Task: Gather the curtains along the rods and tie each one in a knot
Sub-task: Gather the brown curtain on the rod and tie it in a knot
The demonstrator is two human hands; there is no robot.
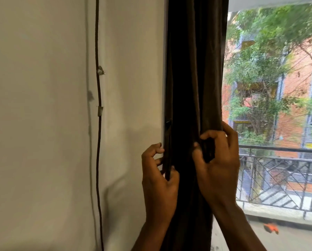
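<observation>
Curtain (191,69) top, hem beyond frame

A dark cable (97,42) runs down the pale wall (33,105) at left; far right, black railing (278,150), trees (256,66), a brick building (294,84)

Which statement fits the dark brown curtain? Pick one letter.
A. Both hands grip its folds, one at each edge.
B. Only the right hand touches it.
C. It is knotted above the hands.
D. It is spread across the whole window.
A: the left hand pinches the left edge of the dark brown curtain, and the right hand clutches folds at its right edge.
</observation>
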